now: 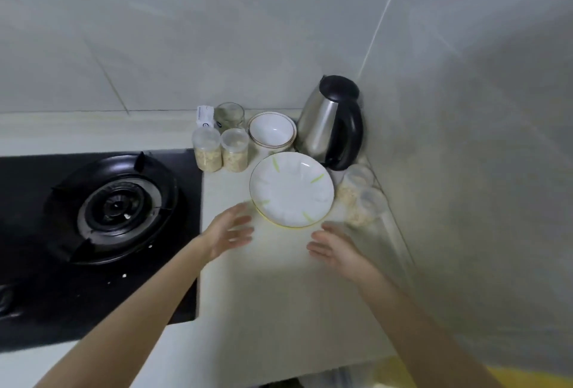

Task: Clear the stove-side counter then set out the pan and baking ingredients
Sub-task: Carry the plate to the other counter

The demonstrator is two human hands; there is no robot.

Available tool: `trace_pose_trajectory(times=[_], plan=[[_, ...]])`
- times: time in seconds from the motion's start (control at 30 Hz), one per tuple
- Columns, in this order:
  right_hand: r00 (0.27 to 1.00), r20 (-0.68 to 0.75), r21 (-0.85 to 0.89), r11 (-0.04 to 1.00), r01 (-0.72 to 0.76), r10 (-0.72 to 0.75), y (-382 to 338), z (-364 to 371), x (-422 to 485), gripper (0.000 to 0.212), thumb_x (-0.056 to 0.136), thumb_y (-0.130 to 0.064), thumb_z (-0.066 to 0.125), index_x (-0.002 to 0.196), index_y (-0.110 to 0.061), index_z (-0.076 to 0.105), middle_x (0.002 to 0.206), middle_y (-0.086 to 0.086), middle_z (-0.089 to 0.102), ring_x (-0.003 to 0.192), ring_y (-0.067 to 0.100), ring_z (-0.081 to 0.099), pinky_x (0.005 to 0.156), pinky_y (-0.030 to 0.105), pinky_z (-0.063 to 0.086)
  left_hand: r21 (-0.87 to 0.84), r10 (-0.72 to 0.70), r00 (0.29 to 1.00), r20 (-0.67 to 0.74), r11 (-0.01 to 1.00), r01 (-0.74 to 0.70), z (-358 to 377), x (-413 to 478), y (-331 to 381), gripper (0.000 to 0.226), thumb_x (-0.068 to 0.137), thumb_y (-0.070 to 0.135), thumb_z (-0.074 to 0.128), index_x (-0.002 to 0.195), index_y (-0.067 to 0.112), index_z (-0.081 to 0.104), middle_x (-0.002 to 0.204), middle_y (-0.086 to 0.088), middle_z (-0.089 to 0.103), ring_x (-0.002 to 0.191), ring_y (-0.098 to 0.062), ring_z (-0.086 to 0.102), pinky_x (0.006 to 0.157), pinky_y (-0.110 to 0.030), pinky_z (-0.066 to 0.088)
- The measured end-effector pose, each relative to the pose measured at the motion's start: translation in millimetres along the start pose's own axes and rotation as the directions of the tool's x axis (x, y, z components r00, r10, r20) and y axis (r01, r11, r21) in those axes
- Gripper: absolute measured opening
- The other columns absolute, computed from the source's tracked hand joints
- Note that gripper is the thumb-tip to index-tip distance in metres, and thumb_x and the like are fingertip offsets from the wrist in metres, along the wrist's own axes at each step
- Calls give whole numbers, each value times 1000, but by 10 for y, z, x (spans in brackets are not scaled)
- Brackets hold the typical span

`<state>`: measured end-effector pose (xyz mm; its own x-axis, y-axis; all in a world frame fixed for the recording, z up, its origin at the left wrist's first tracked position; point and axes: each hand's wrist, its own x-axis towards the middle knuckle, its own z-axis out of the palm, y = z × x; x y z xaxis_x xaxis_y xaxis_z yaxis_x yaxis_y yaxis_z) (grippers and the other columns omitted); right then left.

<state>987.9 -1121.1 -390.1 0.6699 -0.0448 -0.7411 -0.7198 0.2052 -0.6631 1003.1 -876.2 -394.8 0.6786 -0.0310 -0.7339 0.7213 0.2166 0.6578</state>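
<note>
Head view: where are the hands?
— Both open, fingers spread, holding nothing (slightly blurred): left hand (228, 231) just left of the plate (291, 190), right hand (338, 248) just right of its near rim.
— Best lift?
— Probably fingers under opposite rims, kept level, clear of the jars (359, 198) right of the plate.
— Around?
— Stove (117, 204) left of the plate, pale counter (279, 294) beneath, kettle (331, 127) behind it, grey tiled walls (248, 30).

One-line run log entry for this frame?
left hand: open, beside plate | right hand: open, near plate | plate: on counter, ungripped | kettle: back corner
</note>
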Motion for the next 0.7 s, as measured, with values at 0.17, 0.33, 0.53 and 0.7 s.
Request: trace_pose_trajectory(times=[0.17,0.33,0.53,0.7], plan=[[1000,12,119,993,13,-14,-141,31,375,34,95,-4,49,128,-12,47,113,11,58,79,19,61,61,26,57,-68,58,998,-15,996,-59,137,205,-18,24,79,35,68,97,20,73,103,-6,68,88,-24,65,88,-40,55],[997,-30,209,975,72,-67,-132,59,510,31,94,5,47,120,-12,47,112,14,59,98,30,61,87,39,49,-126,136,990,26,983,-132,284,269,-11,23,90,23,60,111,22,69,98,-5,70,88,-21,67,80,-31,56],[997,-54,235,970,71,-60,-125,77,415,39,89,15,46,116,-12,41,111,23,56,95,36,58,86,47,48,-164,162,983,-82,971,-173,318,239,-69,46,85,0,59,130,11,55,114,-18,67,94,-29,69,80,-37,59],[998,35,155,986,54,-60,-75,13,257,43,87,15,50,116,-14,37,101,20,60,78,28,63,83,45,49,-245,166,983,-73,953,-179,232,-124,-195,44,85,-3,61,126,11,55,109,-15,70,92,-30,70,74,-31,60]])
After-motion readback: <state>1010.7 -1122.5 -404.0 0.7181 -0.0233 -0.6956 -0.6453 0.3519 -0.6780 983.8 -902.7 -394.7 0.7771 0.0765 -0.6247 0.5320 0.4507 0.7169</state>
